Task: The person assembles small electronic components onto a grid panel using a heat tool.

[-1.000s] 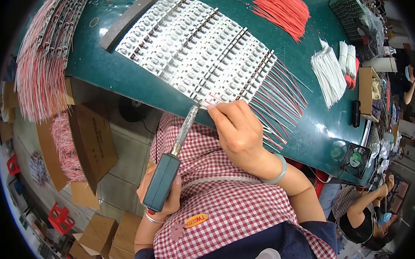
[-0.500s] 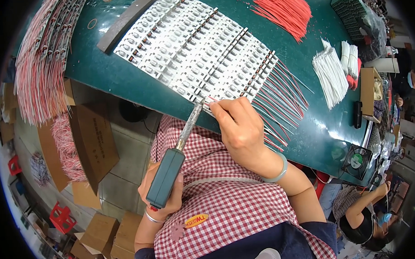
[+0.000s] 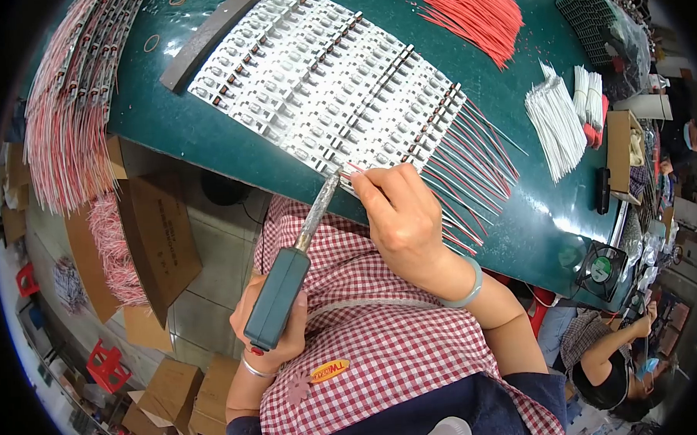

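My left hand point(image 3: 266, 318) is closed around the dark green handle of a soldering iron point(image 3: 278, 294). Its metal barrel slants up to the near edge of a white circuit board panel point(image 3: 282, 115), where the tip touches or almost touches the board. Right beside that tip, my right hand point(image 3: 403, 215) pinches a thin red wire point(image 3: 352, 167) at the board's edge; most of the wire is hidden by my fingers. Red and white wires point(image 3: 471, 173) trail from the panel's right side onto the table.
A dark bar point(image 3: 208, 41) lies along the panel's left end. Red wires point(image 3: 476, 17) and white wires point(image 3: 554, 123) are piled on the green table point(image 3: 166, 140). Wired boards point(image 3: 79, 97) hang at the left above a carton point(image 3: 159, 241). A small fan point(image 3: 602, 270) and another person point(image 3: 615, 361) are at right.
Both hands, the soldering iron and the wire keep almost the same position. The view has shifted very slightly.
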{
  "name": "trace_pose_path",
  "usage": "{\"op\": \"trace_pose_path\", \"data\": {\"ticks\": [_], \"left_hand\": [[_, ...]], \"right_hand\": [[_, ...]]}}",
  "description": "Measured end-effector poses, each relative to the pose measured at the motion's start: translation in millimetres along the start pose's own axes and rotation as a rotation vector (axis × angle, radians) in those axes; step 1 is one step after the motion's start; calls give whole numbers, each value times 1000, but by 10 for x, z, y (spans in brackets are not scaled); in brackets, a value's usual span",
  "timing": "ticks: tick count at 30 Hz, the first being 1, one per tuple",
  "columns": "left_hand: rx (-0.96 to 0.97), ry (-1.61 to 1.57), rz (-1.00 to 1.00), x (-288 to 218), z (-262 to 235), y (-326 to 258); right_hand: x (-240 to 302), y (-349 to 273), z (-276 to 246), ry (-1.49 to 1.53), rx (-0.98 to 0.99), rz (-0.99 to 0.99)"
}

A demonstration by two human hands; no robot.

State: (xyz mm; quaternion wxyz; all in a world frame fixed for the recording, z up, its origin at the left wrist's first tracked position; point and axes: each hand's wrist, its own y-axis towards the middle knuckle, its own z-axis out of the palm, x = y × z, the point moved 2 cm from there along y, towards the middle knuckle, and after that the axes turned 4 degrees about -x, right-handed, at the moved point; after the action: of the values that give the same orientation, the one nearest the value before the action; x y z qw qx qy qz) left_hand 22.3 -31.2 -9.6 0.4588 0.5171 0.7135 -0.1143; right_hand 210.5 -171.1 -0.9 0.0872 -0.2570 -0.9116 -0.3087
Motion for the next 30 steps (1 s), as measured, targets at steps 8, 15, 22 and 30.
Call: {"op": "trace_pose_path", "data": {"ticks": [8,15,22,30], "left_hand": [[-8,-13,-94,93,-8,-195],[4,-22,-92,72,2,-145],[23,-52,-148,87,67,-138],[41,-38,-56,31,67,2]], "right_hand": [[6,9,3,5,-8,5],[-48,39,-41,25,-94,49],[-82,34,-10,-27,-95,90],[-69,36,-20,-23,-79,103]]}}
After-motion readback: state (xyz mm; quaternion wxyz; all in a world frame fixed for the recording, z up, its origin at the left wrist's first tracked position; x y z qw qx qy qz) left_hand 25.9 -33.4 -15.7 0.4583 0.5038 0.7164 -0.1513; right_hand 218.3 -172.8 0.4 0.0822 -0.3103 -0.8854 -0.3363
